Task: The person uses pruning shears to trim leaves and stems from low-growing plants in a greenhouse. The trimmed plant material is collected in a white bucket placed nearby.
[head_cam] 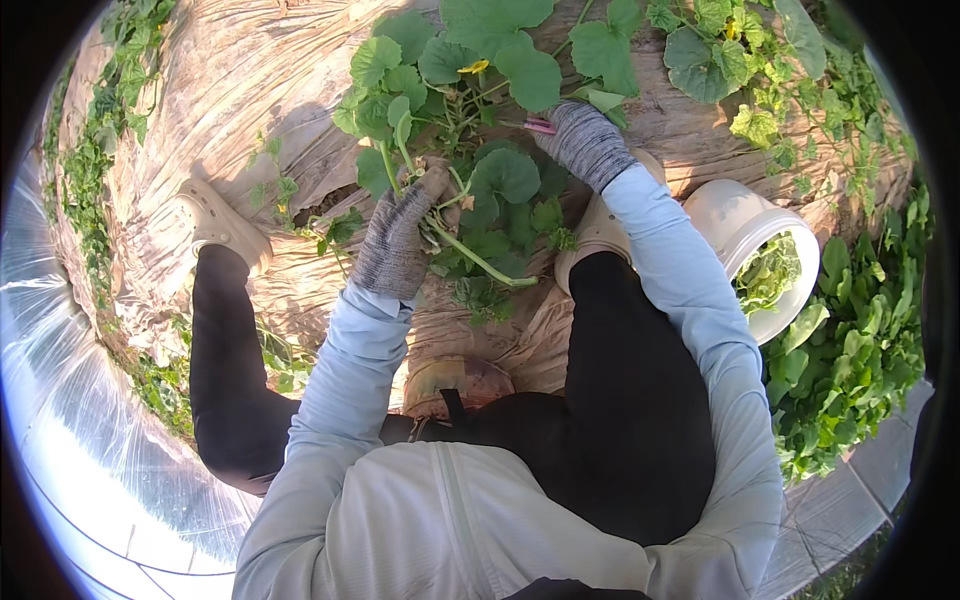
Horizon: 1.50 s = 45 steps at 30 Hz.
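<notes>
My left hand, in a grey knit glove, is closed around several cut or loose green stems at the left side of a broad-leaved vine plant. A yellow flower shows among the upper leaves. To the right of the plant's middle, my right hand, gloved alike, holds a small pink-handled tool; its thin tip points left towards the stems. The kind of tool cannot be told. Leaves partly cover the plant's base.
A white plastic bucket with green leaves inside lies tilted at the right, beside dense leafy plants. Wrinkled plastic film covers the ground. My beige clogs stand on both sides of the plant, and more vines grow at the left.
</notes>
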Available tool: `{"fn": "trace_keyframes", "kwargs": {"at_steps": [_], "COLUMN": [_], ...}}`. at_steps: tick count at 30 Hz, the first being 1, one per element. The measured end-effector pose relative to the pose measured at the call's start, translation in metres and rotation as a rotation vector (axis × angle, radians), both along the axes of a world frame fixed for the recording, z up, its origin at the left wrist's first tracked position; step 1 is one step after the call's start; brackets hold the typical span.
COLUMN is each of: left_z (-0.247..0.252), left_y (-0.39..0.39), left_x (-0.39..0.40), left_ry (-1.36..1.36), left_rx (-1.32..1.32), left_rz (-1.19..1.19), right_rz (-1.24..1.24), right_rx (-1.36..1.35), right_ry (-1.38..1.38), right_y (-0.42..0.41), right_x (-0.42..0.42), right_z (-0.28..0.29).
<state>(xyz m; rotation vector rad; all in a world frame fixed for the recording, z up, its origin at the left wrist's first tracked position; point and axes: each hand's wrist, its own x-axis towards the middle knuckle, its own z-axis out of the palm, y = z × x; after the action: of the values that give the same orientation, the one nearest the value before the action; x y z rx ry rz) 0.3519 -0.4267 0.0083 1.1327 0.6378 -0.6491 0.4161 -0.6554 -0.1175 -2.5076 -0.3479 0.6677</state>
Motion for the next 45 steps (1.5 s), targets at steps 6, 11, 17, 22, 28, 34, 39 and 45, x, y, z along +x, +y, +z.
{"fn": "trace_keyframes", "kwargs": {"at_steps": [6,11,17,22,28,34,39,45], "left_z": [-0.003,0.001,-0.015,0.007,0.045,0.009,-0.019,-0.060], "left_y": [-0.046,-0.103,-0.142,-0.181,-0.233,-0.213,-0.086,0.054], "left_x": [-0.001,-0.002,-0.012,-0.014,-0.022,-0.066,-0.051,-0.014], "left_ry": [-0.070,-0.348,-0.541,-0.758,-0.587,-0.782,-0.231,-0.341], "left_rx": [-0.042,0.073,0.016,-0.240,-0.418,-0.123,-0.184,0.611], "left_rz": [0.019,-0.213,-0.391,-0.444,-0.802,-0.649,-0.334,-0.306], "right_rz": [-0.313,-0.334,-0.520,-0.837,-1.101,-1.431,-1.344,-1.075], "right_rx": [0.808,0.696,0.478,0.486,0.546,0.549,0.063,-0.239], "right_ry": [0.452,0.276,-0.053,0.004,0.015,-0.156,0.099,0.313], "right_y": [-0.040,-0.047,-0.067,-0.090,-0.150,-0.163,-0.241,-0.246], "right_x": [-0.032,-0.055,-0.081,-0.114,-0.184,-0.212,-0.250,-0.242], "right_z": [0.085,0.124,0.147,0.173,0.170,0.180,0.098,0.046]}}
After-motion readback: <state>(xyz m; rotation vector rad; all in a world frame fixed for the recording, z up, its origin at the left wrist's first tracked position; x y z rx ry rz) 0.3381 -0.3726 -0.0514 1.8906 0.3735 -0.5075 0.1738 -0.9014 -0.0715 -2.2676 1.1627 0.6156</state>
